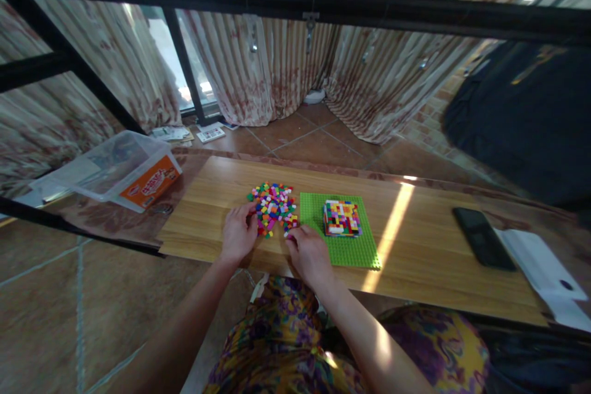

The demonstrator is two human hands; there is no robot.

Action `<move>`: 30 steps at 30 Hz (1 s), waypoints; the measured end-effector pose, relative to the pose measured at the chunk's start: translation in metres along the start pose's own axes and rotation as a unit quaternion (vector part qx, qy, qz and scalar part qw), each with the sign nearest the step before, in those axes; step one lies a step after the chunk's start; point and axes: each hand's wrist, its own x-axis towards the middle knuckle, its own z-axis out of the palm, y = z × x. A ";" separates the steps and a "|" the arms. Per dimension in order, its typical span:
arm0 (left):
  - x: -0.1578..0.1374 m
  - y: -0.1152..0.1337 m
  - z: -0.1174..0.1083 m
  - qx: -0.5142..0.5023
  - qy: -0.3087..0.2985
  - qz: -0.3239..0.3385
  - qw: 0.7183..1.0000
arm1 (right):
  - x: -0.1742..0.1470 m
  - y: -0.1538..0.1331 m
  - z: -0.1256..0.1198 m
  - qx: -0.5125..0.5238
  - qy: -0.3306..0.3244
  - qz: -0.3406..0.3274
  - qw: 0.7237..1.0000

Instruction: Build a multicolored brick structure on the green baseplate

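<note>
A pile of small coloured bricks (273,204) lies on the wooden board (415,240). My left hand (239,234) rests at the pile's near left edge, its fingers touching the bricks. At the pile's near right corner my right hand (308,253) pinches at a few bricks; whether it holds one I cannot tell. Right of the pile lies a green baseplate (347,247) with a multicoloured brick block (342,218) built on its far half.
A black phone (482,237) and a white paper sleeve (545,271) lie at the board's right end. A clear plastic box with an orange label (122,169) stands to the left. Black frame bars (295,6) cross overhead. Tiled floor and curtains lie beyond.
</note>
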 end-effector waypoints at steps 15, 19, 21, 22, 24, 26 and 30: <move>0.001 -0.001 0.000 0.005 0.001 -0.001 1.000 | -0.002 -0.001 -0.002 0.079 0.057 -0.009 0.995; 0.001 -0.002 -0.001 0.004 -0.002 -0.002 1.000 | -0.007 0.004 -0.029 0.167 0.140 -0.004 0.976; 0.001 -0.003 -0.001 0.006 0.000 0.004 1.000 | -0.008 0.013 -0.042 0.188 0.183 0.005 0.965; 0.002 -0.003 0.000 0.007 0.000 0.006 1.000 | -0.009 0.020 -0.048 0.195 0.204 0.016 0.959; 0.002 -0.004 0.000 0.011 -0.001 0.007 1.000 | -0.011 0.038 -0.056 0.214 0.247 0.053 0.944; 0.002 -0.004 0.000 0.014 -0.004 0.008 1.000 | -0.013 0.057 -0.061 0.230 0.284 0.097 0.926; 0.002 -0.003 -0.001 0.019 -0.003 0.013 1.000 | -0.013 0.090 -0.065 0.249 0.338 0.185 0.889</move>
